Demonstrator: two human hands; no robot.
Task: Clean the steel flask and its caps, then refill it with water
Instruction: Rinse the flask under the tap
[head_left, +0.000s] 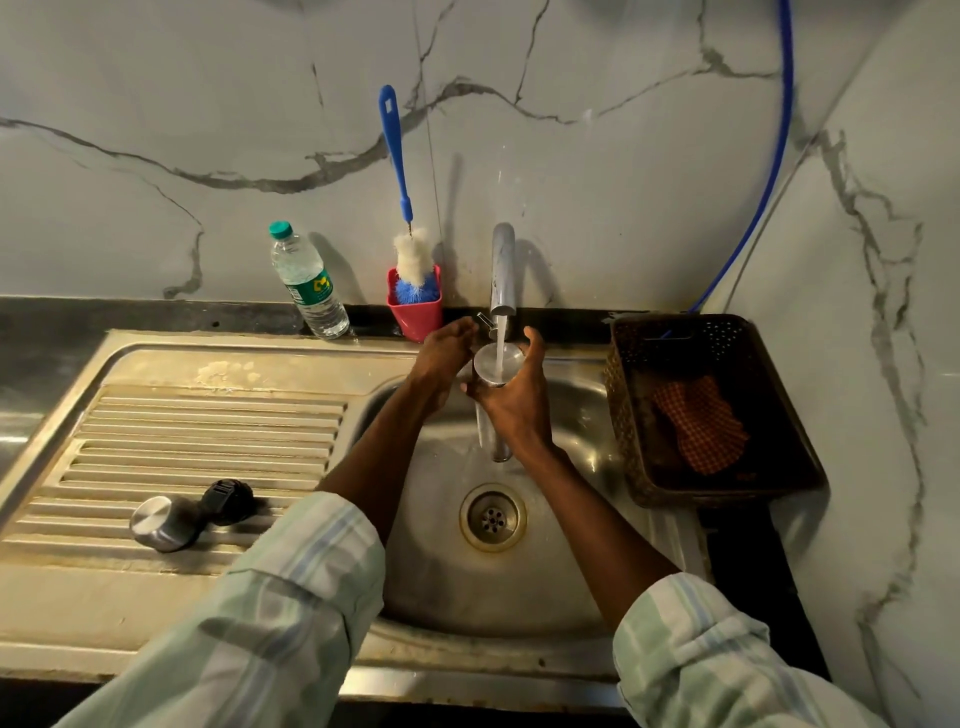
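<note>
My right hand grips the steel flask over the sink basin, directly under the tap. Water runs from the spout onto the flask's upper end, and the lower body shows below my palm. My left hand reaches to the small tap lever with its fingers stretched toward it; it holds nothing. On the ribbed drainboard at the left lie the steel outer cap and the black inner cap, side by side.
A plastic water bottle and a red cup holding a blue-handled bottle brush stand at the wall behind the sink. A brown basket with an orange checked cloth sits to the right. A blue hose hangs down the wall.
</note>
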